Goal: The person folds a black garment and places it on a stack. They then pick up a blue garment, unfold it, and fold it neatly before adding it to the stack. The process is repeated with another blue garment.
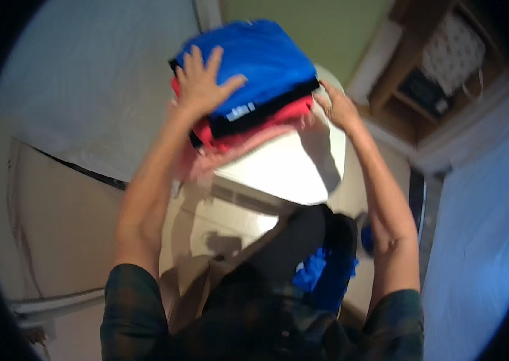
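A stack of folded clothes rests on a white table (277, 167) in front of me. Its top piece is a blue folded garment (259, 58); below it show a black folded garment (254, 119), a red one (290, 110) and a pale pink one (236, 151). My left hand (202, 85) lies over the left part of the blue garment, fingers spread, palm down. At the stack's right edge is my right hand (338, 106), thumb and fingers apart. Its fingertips are close to the black garment's corner; blur hides whether they touch.
A wooden shelf unit (410, 85) at the upper right holds a pale patterned cloth item (455, 52) and a dark box-like object (426, 92). Pale sheeting (101, 81) covers the left side. Crumpled blue cloth (311, 273) shows low, beside my legs.
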The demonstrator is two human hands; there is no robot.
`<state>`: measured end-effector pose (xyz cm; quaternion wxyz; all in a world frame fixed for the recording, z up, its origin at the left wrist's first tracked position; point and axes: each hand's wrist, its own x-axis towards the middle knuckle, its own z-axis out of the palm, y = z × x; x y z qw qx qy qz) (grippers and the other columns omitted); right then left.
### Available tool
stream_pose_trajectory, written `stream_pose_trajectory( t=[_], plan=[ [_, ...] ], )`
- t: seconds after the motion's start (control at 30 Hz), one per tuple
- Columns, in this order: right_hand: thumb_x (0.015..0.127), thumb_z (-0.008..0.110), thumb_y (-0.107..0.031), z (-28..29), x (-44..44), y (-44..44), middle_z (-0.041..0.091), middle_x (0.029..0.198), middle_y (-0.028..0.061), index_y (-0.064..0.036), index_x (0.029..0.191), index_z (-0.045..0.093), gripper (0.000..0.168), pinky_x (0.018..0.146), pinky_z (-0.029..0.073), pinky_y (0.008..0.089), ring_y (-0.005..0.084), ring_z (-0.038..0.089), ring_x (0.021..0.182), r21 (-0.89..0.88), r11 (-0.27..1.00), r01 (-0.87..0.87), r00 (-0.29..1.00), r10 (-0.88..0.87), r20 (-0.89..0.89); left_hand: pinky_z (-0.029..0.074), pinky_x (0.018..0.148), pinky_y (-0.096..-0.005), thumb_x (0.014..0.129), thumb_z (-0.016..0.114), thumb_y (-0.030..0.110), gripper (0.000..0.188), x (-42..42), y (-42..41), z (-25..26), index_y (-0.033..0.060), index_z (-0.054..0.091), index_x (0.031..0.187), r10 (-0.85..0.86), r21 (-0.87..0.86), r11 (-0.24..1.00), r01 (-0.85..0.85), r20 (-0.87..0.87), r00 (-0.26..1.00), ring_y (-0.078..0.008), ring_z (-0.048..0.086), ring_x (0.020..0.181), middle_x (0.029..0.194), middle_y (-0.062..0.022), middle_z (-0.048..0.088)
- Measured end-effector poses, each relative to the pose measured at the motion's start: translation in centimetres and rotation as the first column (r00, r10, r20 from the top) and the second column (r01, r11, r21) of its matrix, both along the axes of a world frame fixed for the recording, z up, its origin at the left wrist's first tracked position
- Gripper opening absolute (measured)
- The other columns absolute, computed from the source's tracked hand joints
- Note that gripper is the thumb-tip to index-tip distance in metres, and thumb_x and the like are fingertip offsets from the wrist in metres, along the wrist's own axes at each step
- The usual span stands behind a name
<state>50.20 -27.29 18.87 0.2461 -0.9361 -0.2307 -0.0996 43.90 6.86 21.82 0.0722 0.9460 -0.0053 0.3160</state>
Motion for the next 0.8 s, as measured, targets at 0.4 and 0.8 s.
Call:
stream_pose_trajectory(
  t=[0.4, 0.8],
  plan=[
    [0.092, 0.063, -0.028, -7.2, -23.4, -17.1, 0.071, 0.097, 0.0133, -0.001, 0.119, 0.065, 0.038, 0.081, 0.052, 0.0319, 0.0177, 0.068, 0.090, 0.320, 0.856, 0.405, 0.825, -0.191, -0.532, 0.022, 0.112, -0.0604, 0.071, 0.070, 0.072, 0.115, -8.8, -3.6, -2.3, 0.0090, 0.021, 0.154, -0.145, 0.141, 0.981, 0.136, 0.053, 0.988, -0.0530, 0.029, 0.137, 0.147, -0.0403, 0.025],
    [0.081, 0.075, -0.041, -9.3, -37.6, -14.1, 0.066, 0.117, 0.0213, -0.004, 0.132, 0.055, 0.066, 0.094, 0.050, 0.0399, 0.0327, 0.065, 0.109, 0.175, 0.883, 0.435, 0.765, -0.261, -0.588, 0.043, 0.103, -0.0419, 0.079, 0.075, 0.035, 0.067, -18.2, -24.6, -7.7, -0.0008, 0.053, 0.131, -0.852, -0.451, 0.511, 0.731, -0.380, 0.361, -0.0382, 0.056, 0.118, 0.126, -0.0257, 0.058]
  ],
)
